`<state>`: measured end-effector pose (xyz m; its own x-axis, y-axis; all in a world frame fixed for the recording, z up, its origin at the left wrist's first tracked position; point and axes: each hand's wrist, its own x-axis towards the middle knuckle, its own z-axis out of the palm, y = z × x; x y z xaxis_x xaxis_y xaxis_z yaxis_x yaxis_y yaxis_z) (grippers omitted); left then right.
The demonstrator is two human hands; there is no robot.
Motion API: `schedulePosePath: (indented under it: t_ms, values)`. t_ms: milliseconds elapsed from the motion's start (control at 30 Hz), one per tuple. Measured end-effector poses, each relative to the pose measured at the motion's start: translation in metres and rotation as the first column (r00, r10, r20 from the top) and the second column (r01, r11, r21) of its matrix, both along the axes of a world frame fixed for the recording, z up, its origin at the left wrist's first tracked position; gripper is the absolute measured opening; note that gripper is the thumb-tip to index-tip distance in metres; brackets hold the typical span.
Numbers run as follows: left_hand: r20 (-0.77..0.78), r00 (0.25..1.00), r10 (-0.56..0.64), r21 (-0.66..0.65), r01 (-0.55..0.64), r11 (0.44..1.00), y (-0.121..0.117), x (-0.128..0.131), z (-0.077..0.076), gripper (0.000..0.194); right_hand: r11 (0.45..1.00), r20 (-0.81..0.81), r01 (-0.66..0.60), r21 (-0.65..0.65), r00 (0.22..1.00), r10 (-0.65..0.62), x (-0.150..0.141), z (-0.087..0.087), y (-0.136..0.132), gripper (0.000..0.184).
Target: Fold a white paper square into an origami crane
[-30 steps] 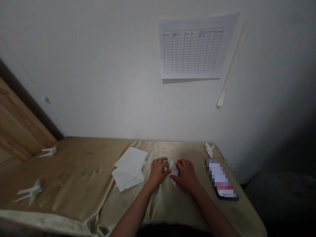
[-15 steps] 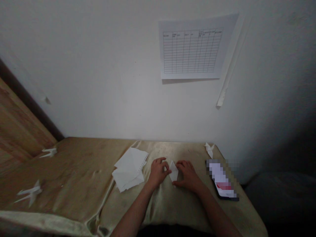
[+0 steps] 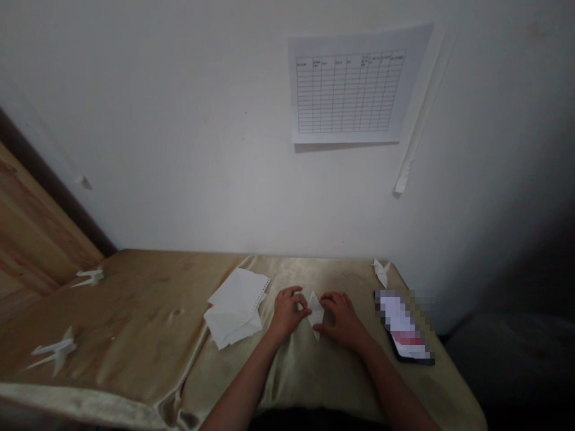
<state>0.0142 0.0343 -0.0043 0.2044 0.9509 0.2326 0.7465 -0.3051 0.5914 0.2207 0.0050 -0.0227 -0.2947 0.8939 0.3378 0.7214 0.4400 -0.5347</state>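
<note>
A small folded white paper diamond point(image 3: 315, 312) stands on the gold satin cloth point(image 3: 135, 317), held between both hands. My left hand point(image 3: 287, 312) presses its fingertips against the paper's left edge. On the other side, my right hand point(image 3: 342, 320) grips the right edge, with its thumb low on the paper. The lower part of the fold shows between the hands, and the fingers hide little of it.
A loose stack of white paper sheets point(image 3: 234, 308) lies left of my hands. Folded paper cranes lie at far left point(image 3: 56, 353), back left point(image 3: 90, 277) and back right point(image 3: 381, 272). A blurred phone point(image 3: 402, 328) lies right. A gridded sheet point(image 3: 348, 90) hangs on the wall.
My right hand has drawn slightly right along the paper, and the fold shows a little more between my hands. My left hand has barely moved.
</note>
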Motion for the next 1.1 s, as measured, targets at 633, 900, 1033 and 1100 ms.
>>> schedulePosePath:
  t_ms: [633,900,1033,1100]
  values:
    - [0.060,0.992,-0.109,0.127,0.100,0.987,-0.0023,0.0032,-0.0042,0.003,0.987,-0.415,0.124,0.106,0.907,-0.069,-0.0065,-0.0058,0.0116,0.023]
    - [0.056,0.991,-0.124,0.118,0.117,0.986,-0.0021,0.0031,-0.0063,0.003,0.989,-0.455,0.136,0.053,0.885,-0.097,-0.0058,-0.0036,0.0118,0.035]
    - [0.060,0.991,-0.119,0.118,0.111,0.987,-0.0013,0.0035,-0.0087,0.003,0.992,-0.445,0.127,0.027,0.890,-0.101,-0.0060,-0.0013,0.0114,0.036]
    - [0.070,0.990,-0.119,0.124,0.110,0.986,-0.0013,0.0037,-0.0091,0.003,0.991,-0.446,0.129,0.021,0.889,-0.106,-0.0067,0.0001,0.0108,0.036]
